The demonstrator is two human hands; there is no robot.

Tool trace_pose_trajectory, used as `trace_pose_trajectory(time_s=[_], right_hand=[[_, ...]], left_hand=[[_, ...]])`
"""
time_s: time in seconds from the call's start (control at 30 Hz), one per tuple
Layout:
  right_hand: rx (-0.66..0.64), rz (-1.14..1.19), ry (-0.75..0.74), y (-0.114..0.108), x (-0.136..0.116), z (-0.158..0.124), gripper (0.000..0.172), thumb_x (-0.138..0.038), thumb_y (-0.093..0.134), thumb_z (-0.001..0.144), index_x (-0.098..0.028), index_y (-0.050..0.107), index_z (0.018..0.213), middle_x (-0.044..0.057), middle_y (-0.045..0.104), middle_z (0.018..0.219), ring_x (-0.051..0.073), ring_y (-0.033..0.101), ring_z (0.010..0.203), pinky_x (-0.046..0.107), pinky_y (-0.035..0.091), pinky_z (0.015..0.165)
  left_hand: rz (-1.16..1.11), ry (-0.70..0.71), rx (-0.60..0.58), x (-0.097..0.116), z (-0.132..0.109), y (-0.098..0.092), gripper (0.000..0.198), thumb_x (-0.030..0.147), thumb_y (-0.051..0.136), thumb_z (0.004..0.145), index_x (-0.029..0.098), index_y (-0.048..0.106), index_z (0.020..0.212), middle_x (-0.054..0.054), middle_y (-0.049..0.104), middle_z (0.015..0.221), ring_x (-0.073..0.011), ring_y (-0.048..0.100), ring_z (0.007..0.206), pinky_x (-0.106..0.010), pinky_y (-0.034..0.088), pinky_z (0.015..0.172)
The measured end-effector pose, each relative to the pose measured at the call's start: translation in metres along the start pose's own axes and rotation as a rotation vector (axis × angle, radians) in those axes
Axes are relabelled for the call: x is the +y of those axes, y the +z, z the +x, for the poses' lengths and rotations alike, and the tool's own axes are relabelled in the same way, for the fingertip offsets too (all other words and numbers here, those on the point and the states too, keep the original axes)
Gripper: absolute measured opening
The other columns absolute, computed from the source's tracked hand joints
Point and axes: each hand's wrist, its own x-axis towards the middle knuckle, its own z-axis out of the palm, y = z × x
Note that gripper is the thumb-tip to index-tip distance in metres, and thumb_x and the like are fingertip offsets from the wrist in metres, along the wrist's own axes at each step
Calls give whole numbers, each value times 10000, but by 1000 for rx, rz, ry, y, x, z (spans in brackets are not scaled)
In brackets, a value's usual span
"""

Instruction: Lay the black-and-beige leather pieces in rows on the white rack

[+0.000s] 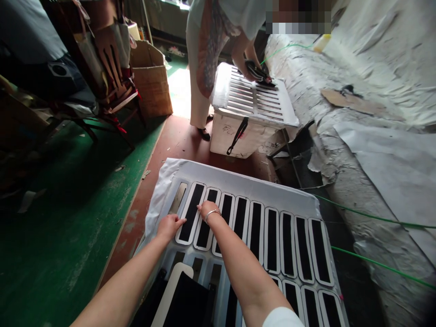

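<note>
A white-bordered black panel [190, 215] with rounded ends lies second from the left in the far row of a slotted board [218, 173]. My left hand [169, 227] pinches at its left edge, near the lower half. On its right edge, higher up, are the closed fingertips of my right hand [208, 210], which wears a bracelet. Several like panels [271, 236] fill the row to the right. At the row's left end is an open slot [177, 198]. A stack of black pieces with a white border [170, 295] lies close to me, partly over the board.
Ahead, a co-worker [207, 54] bends over another slotted box [245, 131]. Wooden chairs [114, 77] and a cardboard box [151, 86] stand to the left. Green cords [374, 218] cross on the right beside a paper-covered surface [384, 150].
</note>
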Motion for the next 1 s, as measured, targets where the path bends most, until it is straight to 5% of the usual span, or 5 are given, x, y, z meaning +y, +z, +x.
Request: trace_pose_trajectory(time_s=[0.17,0.33,0.47,0.8,1.0], right_hand=[[78,-81,-83,-8,12,-15,274,-353,459,865,-183,636,985,109,650,934,221,587,870,325,444,723],[212,-344,-388,-4,25,-15,620,-386,542,821,-161,347,1365,110,273,1451,237,188,1341,419,167,1082],[35,-490,-401,0,24,-1,711,-476,496,827,-101,286,1393,100,183,1481,236,94,1369,430,80,1106],[-42,-561,-343,2,4,3,762,-416,567,796,-63,258,1397,132,153,1480,260,61,1370,457,11,1099],[74,-355,-240,7,-9,-33,667,-323,591,791,-92,331,1360,129,187,1474,293,70,1357,501,33,1082]], left_hand=[[-11,0,13,1,-2,0,371,482,539,764,175,534,555,-12,538,543,-146,485,558,-246,247,528],[9,10,9,2,-3,0,363,487,544,761,173,554,579,-24,553,567,-158,498,577,-252,266,541],[57,17,-5,4,-2,-3,352,478,533,776,168,573,615,-41,569,594,-179,532,617,-265,308,569],[237,-41,-208,2,-14,-16,323,454,689,648,141,609,635,-164,636,754,-305,615,786,-355,424,673],[259,-42,-199,1,-41,-26,264,397,617,739,136,625,777,-155,638,865,-283,591,877,-331,397,736]])
